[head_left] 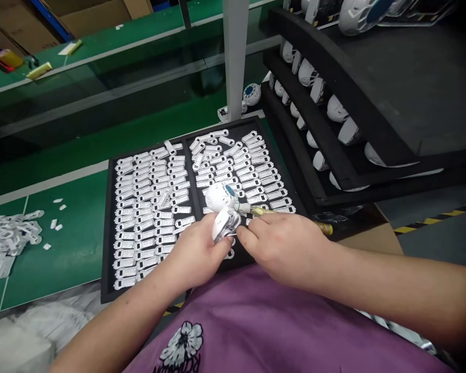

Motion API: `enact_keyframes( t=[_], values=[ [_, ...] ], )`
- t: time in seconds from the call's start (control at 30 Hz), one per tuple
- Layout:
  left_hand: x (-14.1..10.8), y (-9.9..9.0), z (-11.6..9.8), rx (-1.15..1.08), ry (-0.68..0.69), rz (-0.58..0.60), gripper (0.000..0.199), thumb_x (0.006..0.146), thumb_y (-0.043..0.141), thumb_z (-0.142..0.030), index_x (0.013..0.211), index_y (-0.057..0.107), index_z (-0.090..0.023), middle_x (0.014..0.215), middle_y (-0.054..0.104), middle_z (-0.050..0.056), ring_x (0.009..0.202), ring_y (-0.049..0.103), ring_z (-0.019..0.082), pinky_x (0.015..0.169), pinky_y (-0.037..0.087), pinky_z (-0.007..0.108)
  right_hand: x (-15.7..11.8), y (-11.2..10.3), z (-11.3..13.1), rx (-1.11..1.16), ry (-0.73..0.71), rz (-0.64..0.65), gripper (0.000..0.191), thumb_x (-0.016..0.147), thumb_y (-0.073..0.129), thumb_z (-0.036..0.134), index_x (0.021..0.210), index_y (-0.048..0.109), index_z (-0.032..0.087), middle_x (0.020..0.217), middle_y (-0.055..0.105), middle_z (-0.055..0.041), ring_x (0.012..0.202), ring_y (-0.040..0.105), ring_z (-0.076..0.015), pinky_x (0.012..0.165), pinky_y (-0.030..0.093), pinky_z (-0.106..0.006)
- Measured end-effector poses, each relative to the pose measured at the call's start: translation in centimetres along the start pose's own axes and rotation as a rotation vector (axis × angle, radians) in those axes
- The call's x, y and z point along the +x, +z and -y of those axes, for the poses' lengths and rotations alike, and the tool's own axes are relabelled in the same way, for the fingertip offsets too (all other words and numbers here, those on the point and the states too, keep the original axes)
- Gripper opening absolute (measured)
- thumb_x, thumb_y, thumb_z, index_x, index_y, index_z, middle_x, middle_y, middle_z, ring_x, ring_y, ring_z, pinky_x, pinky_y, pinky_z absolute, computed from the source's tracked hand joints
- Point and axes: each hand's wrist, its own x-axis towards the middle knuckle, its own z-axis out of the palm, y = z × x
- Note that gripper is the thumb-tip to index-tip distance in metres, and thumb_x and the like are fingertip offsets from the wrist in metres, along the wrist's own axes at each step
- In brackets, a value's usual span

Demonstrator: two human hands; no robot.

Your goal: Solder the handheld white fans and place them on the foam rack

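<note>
Left hand (196, 254) grips white device (219, 198), right hand (285, 241) yellow tool (325, 228); parts tray (107, 248) at eleven o'clock, stacked trays (345, 72) two, green table (81, 223) nine.

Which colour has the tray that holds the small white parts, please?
Black tray; head view.

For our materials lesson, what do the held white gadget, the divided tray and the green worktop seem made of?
Gadget: probably hard plastic, smooth; moulded-looking curves.
Tray: possibly foam or plastic, matt; dull black rim.
Worktop: perhaps rubber matting, matt; even green.
</note>
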Motion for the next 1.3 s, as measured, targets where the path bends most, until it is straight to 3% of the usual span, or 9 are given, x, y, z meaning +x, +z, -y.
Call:
enact_keyframes(
  t=[0.4, 0.6, 0.7, 1.07, 1.3],
  values=[
    [0.4, 0.2, 0.8, -0.074, -0.003, 0.079, 0.012, 0.088, 0.055, -0.030, 0.097, 0.057, -0.023, 0.092, 0.067, 0.003, 0.083, 0.060, 0.023, 0.070, 0.041, 0.032, 0.7, 0.5, 0.2, 0.044, -0.011, 0.043, 0.009, 0.082, 0.056, 0.012, 0.079, 0.063, 0.018, 0.068, 0.063, -0.0050, 0.059, 0.059, -0.0212, 0.053, 0.018, -0.034],
    [0.5, -0.1, 1.6, -0.406, -0.103, 0.123, 0.014, 0.084, 0.061, -0.030, 0.095, 0.056, -0.023, 0.078, 0.065, -0.002, 0.070, 0.058, 0.018, 0.064, 0.044, 0.028, -0.1, 1.5, -0.9, 0.031, 0.102, -0.142, 0.010, 0.088, 0.059, 0.016, 0.090, 0.067, 0.021, 0.068, 0.061, -0.0002, 0.060, 0.055, -0.0177, 0.056, 0.021, -0.033],
    [0.4, -0.1, 1.5, -0.344, -0.093, 0.076, 0.014, 0.083, 0.062, -0.028, 0.096, 0.058, -0.023, 0.082, 0.067, -0.002, 0.075, 0.060, 0.019, 0.066, 0.044, 0.028, -0.2, 1.6, -0.7, 0.017, 0.076, -0.156, 0.011, 0.087, 0.059, 0.015, 0.090, 0.068, 0.021, 0.067, 0.060, -0.0001, 0.061, 0.054, -0.0181, 0.057, 0.022, -0.034],
    [0.3, 0.2, 1.1, -0.151, -0.047, 0.053, 0.016, 0.087, 0.057, -0.029, 0.101, 0.061, -0.024, 0.093, 0.068, -0.002, 0.084, 0.060, 0.019, 0.072, 0.043, 0.030, 0.1, 1.5, 0.3, 0.032, 0.045, -0.004, 0.012, 0.086, 0.055, 0.013, 0.086, 0.066, 0.018, 0.069, 0.061, -0.0036, 0.062, 0.055, -0.0192, 0.057, 0.019, -0.034],
    [-0.4, -0.1, 0.7, -0.069, -0.029, 0.045, 0.017, 0.088, 0.055, -0.030, 0.104, 0.060, -0.024, 0.098, 0.068, 0.000, 0.088, 0.061, 0.021, 0.073, 0.042, 0.031, 0.3, 0.5, 0.8, 0.010, 0.009, -0.007, 0.012, 0.082, 0.054, 0.011, 0.078, 0.062, 0.018, 0.066, 0.060, -0.0045, 0.058, 0.055, -0.0198, 0.055, 0.015, -0.033]
  ],
)
